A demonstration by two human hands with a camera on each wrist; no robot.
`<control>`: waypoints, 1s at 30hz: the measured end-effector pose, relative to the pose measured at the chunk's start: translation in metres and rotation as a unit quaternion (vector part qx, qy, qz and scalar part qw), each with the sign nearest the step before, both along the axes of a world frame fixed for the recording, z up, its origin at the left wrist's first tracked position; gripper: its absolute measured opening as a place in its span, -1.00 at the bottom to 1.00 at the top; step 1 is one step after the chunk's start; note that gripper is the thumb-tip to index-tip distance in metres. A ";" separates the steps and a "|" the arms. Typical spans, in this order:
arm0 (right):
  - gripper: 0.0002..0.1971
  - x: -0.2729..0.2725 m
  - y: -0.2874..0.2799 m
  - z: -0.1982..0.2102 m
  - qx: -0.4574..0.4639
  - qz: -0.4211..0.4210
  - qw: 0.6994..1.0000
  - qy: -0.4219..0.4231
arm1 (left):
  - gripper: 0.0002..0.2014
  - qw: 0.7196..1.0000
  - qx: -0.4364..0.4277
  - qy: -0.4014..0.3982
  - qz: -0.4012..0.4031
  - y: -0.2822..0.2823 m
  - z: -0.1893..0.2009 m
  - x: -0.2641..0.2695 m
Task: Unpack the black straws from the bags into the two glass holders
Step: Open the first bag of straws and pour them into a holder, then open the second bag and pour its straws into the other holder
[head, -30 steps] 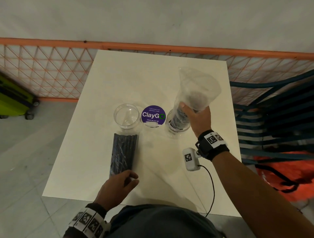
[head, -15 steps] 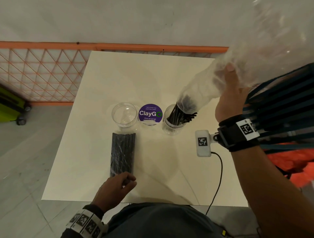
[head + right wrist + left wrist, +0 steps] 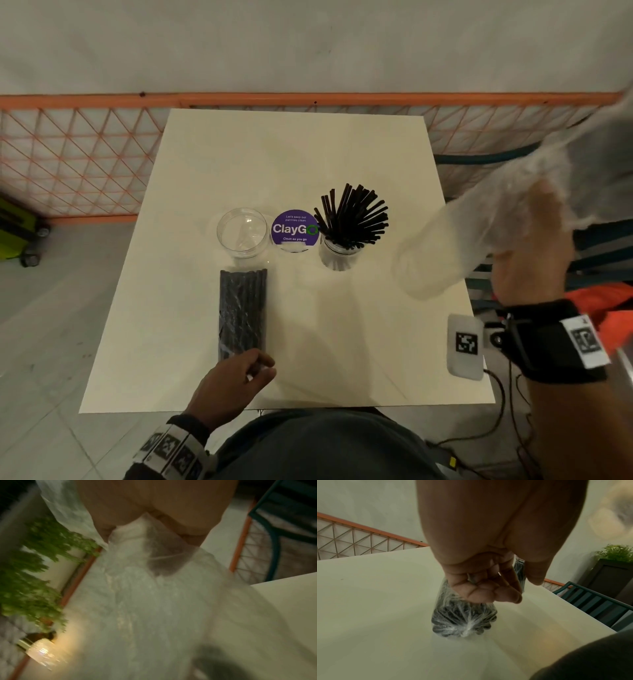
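Note:
Loose black straws [image 3: 354, 217] stand fanned out in the right glass holder [image 3: 337, 257]. The left glass holder [image 3: 242, 233] holds nothing. A sealed bag of black straws [image 3: 242, 311] lies lengthwise on the table, just in front of the left holder. My left hand [image 3: 251, 368] curls its fingers over the near end of this sealed bag [image 3: 464, 620]. My right hand [image 3: 532, 240] is raised off the table's right side and grips a limp, empty clear bag [image 3: 455, 240]. The right wrist view is blurred, with the empty bag [image 3: 154, 601] hanging below the hand.
A purple ClayGo sticker [image 3: 295, 228] sits between the holders on the white table [image 3: 308, 154]. An orange lattice fence [image 3: 68, 154] runs behind it. Dark green chairs [image 3: 589, 246] stand right, a green case [image 3: 17, 233] left. A cable [image 3: 500, 404] hangs from my right wrist.
My right hand pulled the clear bag up and to the right, off the straws. The straws now stand bare and fanned out in the right holder. The left hand stayed on the sealed bag.

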State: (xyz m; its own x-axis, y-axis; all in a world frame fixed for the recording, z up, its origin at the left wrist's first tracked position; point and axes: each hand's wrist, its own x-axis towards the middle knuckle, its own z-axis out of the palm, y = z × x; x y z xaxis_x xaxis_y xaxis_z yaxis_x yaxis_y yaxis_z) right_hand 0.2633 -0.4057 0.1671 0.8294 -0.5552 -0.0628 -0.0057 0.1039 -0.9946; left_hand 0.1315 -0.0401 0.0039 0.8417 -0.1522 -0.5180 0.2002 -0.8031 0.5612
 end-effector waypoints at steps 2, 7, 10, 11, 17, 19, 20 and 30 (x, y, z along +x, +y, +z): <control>-0.57 -0.004 -0.002 -0.026 -0.024 0.075 0.995 0.065 | -0.80 1.000 -0.001 -0.001 0.004 -0.001 -0.002 -0.001; -0.21 -0.020 -0.001 -0.127 -0.211 0.258 0.863 0.379 | -0.81 1.000 -0.001 -0.011 0.018 -0.003 -0.002 -0.003; -0.08 -0.028 0.008 -0.160 -0.240 0.325 0.783 0.472 | -0.85 1.000 -0.002 -0.017 0.027 -0.005 0.001 -0.005; 0.00 -0.028 0.009 -0.170 -0.245 0.321 0.776 0.485 | -0.86 0.999 -0.006 -0.022 0.034 -0.005 0.002 -0.006; 0.09 -0.017 0.012 -0.177 -0.294 0.302 0.791 0.444 | -0.90 0.995 -0.026 -0.043 0.087 0.000 0.005 -0.007; 0.04 -0.016 0.013 -0.172 -0.337 0.306 0.766 0.453 | -0.92 0.993 -0.043 -0.047 0.101 0.006 0.006 -0.005; 0.07 -0.017 0.014 -0.169 -0.361 0.300 0.756 0.456 | -0.94 0.991 -0.051 -0.048 0.110 0.009 0.007 -0.004; -0.77 -0.038 0.082 -0.115 -0.459 0.471 0.716 0.234 | -0.90 0.983 -0.031 -0.092 0.159 0.067 0.007 0.019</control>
